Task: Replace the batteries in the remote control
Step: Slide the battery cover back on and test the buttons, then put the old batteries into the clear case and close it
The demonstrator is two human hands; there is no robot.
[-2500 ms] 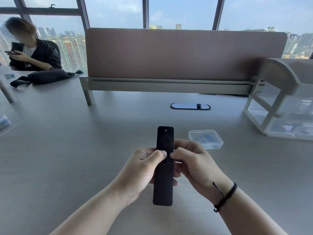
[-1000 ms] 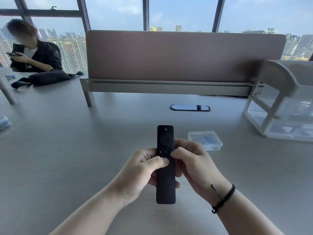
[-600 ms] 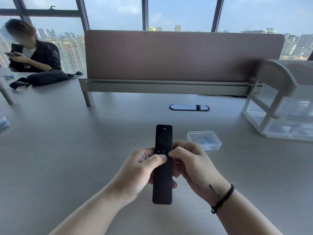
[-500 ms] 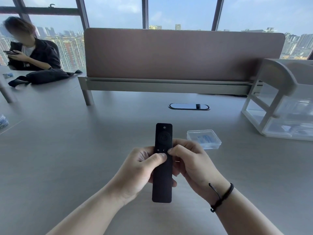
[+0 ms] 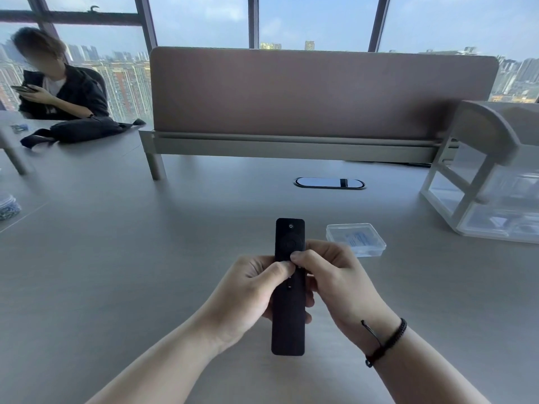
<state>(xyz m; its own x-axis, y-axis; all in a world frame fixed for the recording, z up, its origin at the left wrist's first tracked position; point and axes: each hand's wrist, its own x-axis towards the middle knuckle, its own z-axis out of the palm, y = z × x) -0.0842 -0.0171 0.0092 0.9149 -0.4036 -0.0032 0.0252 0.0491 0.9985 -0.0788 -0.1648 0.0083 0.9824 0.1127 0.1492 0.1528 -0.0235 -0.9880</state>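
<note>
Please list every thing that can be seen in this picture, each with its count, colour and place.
remote control: 1, black, held above the table, buttons up
clear box: 1, transparent, on the table right of the remote
table: 1, grey, fills the foreground
cable port: 1, oval, dark-rimmed, mid-table
divider panel: 1, brown, far edge
drawer unit: 1, white and clear, right
black bag: 1, far left
seated person: 1, dark jacket, far left
bracelet: 1, black, right wrist
left hand: grips the remote
right hand: grips the remote

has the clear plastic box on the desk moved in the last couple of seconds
No. The clear plastic box keeps its spot below and right of the oval desk grommet; only the camera shifts slightly.
</note>
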